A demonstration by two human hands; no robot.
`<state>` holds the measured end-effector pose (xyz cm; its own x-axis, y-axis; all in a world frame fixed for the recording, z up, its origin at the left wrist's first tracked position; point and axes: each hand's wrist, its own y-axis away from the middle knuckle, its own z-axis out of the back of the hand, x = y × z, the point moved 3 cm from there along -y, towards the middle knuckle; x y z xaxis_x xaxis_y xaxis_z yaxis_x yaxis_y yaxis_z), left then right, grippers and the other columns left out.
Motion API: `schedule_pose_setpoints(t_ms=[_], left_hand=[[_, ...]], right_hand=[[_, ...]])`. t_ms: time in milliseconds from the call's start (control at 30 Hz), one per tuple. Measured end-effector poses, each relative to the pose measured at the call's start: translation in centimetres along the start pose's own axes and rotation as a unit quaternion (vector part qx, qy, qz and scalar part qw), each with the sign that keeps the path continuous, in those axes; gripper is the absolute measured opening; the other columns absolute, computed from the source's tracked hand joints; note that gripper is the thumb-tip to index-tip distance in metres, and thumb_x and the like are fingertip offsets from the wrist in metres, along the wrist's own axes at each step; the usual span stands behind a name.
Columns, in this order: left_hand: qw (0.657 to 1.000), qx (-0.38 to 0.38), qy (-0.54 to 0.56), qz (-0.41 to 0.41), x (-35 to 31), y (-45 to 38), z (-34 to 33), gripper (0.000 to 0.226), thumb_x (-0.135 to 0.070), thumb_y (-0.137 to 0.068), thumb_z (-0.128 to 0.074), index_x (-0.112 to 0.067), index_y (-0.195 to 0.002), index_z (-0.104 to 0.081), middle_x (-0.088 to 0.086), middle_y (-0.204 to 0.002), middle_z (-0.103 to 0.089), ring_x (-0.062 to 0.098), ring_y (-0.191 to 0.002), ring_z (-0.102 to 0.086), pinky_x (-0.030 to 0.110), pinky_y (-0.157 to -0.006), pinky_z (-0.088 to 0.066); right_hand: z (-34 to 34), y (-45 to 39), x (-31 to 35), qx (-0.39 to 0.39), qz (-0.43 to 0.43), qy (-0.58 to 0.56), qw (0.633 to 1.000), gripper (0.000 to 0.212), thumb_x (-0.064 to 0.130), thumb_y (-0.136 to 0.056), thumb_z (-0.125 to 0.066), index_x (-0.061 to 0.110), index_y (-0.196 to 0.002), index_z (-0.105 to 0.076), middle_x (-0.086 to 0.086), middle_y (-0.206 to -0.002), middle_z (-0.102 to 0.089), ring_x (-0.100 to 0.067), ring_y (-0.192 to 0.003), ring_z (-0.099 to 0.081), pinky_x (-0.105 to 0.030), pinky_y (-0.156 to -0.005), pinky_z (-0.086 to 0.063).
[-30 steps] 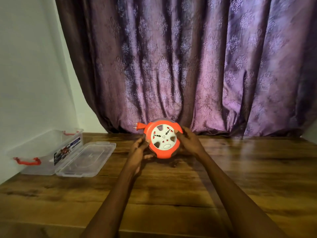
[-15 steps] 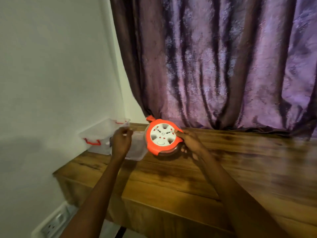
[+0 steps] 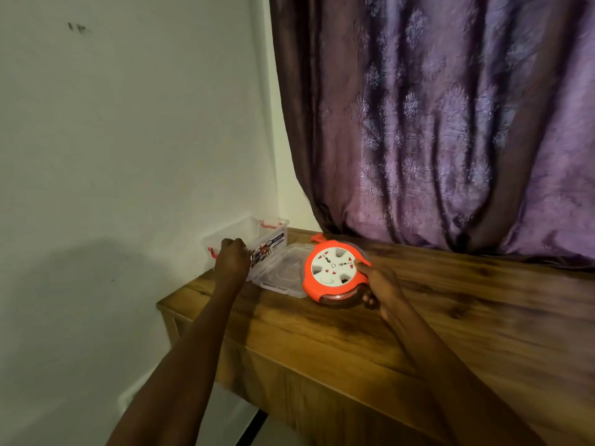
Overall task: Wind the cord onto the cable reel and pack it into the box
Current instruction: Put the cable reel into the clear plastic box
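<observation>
The orange cable reel [image 3: 333,272] with a white socket face is tilted up on the wooden table [image 3: 418,317], its orange plug [image 3: 317,238] poking out at the top. My right hand [image 3: 380,284] grips the reel's right edge. The clear plastic box [image 3: 270,243] with red latches stands at the table's left end by the wall, and its open lid [image 3: 283,273] lies flat beside it. My left hand [image 3: 233,257] is closed on the box's near rim. No loose cord shows outside the reel.
A white wall [image 3: 128,156] bounds the left side. A purple curtain [image 3: 450,123] hangs behind the table. The table's left front corner [image 3: 161,305] and front edge drop away below my arms.
My left hand let go of the reel and moved left onto the box rim. My right hand alone carried the reel left, near the lid. The view swung to the left.
</observation>
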<state>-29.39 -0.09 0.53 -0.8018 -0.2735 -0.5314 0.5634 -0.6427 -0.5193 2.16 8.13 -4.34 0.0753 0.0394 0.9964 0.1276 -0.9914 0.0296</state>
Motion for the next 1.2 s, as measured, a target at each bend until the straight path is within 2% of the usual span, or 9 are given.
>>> schedule_pose_setpoints(t_ms=[167, 367, 500, 667, 800, 867, 967, 1133, 1200], left_hand=[[0.995, -0.059, 0.078, -0.016, -0.4, 0.4, 0.2, 0.018, -0.007, -0.096, -0.059, 0.008, -0.106, -0.062, 0.026, -0.122, -0.057, 0.04, -0.099, -0.06, 0.033, -0.074, -0.041], [0.979, -0.099, 0.151, -0.091, -3.8, -0.9, 1.2, 0.024, -0.01, -0.094, -0.064, 0.007, -0.11, -0.062, 0.024, -0.113, -0.061, 0.037, -0.098, -0.062, 0.034, -0.08, -0.045], [0.967, -0.041, 0.204, -0.148, -7.7, -0.5, -0.6, 0.026, -0.01, -0.092, -0.067, 0.006, -0.112, -0.062, 0.023, -0.113, -0.063, 0.03, -0.095, -0.062, 0.033, -0.077, -0.048], [0.938, 0.08, 0.275, -0.196, -13.4, 3.5, -5.3, 0.023, -0.012, -0.094, -0.064, -0.007, -0.117, -0.061, 0.01, -0.114, -0.067, 0.021, -0.099, -0.063, 0.022, -0.077, -0.048], [0.889, 0.18, 0.377, -0.186, -18.4, 8.2, -8.9, 0.017, -0.021, -0.097, -0.061, -0.027, -0.113, -0.06, -0.004, -0.116, -0.064, 0.014, -0.105, -0.065, 0.037, -0.084, -0.06], [0.871, 0.2, 0.402, -0.199, -20.7, 10.1, -10.3, 0.016, -0.016, -0.096, -0.061, -0.023, -0.11, -0.061, -0.004, -0.117, -0.063, 0.015, -0.107, -0.063, 0.045, -0.089, -0.057], [0.845, 0.233, 0.427, -0.223, -23.2, 12.3, -11.5, 0.015, -0.015, -0.094, -0.061, -0.026, -0.103, -0.062, -0.01, -0.114, -0.063, 0.008, -0.105, -0.062, 0.042, -0.092, -0.056], [0.833, 0.251, 0.398, -0.29, -24.7, 14.1, -12.8, 0.008, -0.026, -0.089, -0.059, -0.033, -0.093, -0.059, -0.022, -0.114, -0.06, -0.003, -0.107, -0.058, 0.031, -0.09, -0.051], [0.836, 0.243, 0.374, -0.319, -24.9, 14.1, -12.8, 0.007, -0.029, -0.09, -0.057, -0.034, -0.095, -0.058, -0.026, -0.113, -0.058, -0.004, -0.106, -0.057, 0.025, -0.085, -0.048]], right_hand=[[1.3, 0.5, 1.0, -0.019, 0.014, -0.013, 1.0, 0.027, 0.038, -0.089, -0.066, 0.011, -0.086, -0.066, -0.002, -0.039, -0.051, -0.014, -0.028, -0.04, -0.016, -0.037, -0.027], [4.0, 1.4, 3.9, -0.08, 0.112, -0.083, 0.987, 0.024, 0.033, -0.092, -0.065, 0.009, -0.094, -0.065, -0.001, -0.048, -0.056, -0.009, -0.026, -0.039, -0.013, -0.031, -0.024], [6.4, 2.4, 6.9, -0.106, 0.166, -0.135, 0.971, 0.021, 0.03, -0.094, -0.063, 0.01, -0.102, -0.063, -0.006, -0.068, -0.061, -0.007, -0.028, -0.038, -0.014, -0.029, -0.028], [11.2, 3.8, 10.6, -0.161, 0.23, -0.142, 0.949, 0.021, 0.028, -0.096, -0.062, 0.009, -0.105, -0.062, -0.004, -0.072, -0.057, -0.002, -0.033, -0.039, -0.017, -0.03, -0.031], [15.6, 5.0, 12.7, -0.184, 0.264, -0.131, 0.937, 0.022, 0.028, -0.095, -0.063, 0.009, -0.105, -0.058, -0.006, -0.072, -0.056, -0.001, -0.039, -0.045, -0.017, -0.035, -0.035], [17.9, 5.4, 13.3, -0.194, 0.275, -0.132, 0.932, 0.026, 0.026, -0.095, -0.064, 0.006, -0.11, -0.057, -0.009, -0.083, -0.06, -0.007, -0.054, -0.055, -0.02, -0.042, -0.042], [21.6, 5.5, 13.3, -0.217, 0.285, -0.107, 0.927, 0.03, 0.024, -0.095, -0.064, 0.007, -0.118, -0.055, -0.012, -0.102, -0.063, -0.017, -0.08, -0.059, -0.021, -0.055, -0.048], [26.1, 5.7, 12.4, -0.216, 0.299, -0.019, 0.929, 0.03, 0.018, -0.096, -0.063, 0.006, -0.122, -0.054, -0.005, -0.101, -0.065, -0.006, -0.083, -0.062, -0.03, -0.073, -0.054], [27.0, 5.8, 11.7, -0.204, 0.281, 0.031, 0.937, 0.029, 0.016, -0.096, -0.062, 0.01, -0.123, -0.055, -0.006, -0.107, -0.065, -0.013, -0.093, -0.063, -0.034, -0.08, -0.056]])
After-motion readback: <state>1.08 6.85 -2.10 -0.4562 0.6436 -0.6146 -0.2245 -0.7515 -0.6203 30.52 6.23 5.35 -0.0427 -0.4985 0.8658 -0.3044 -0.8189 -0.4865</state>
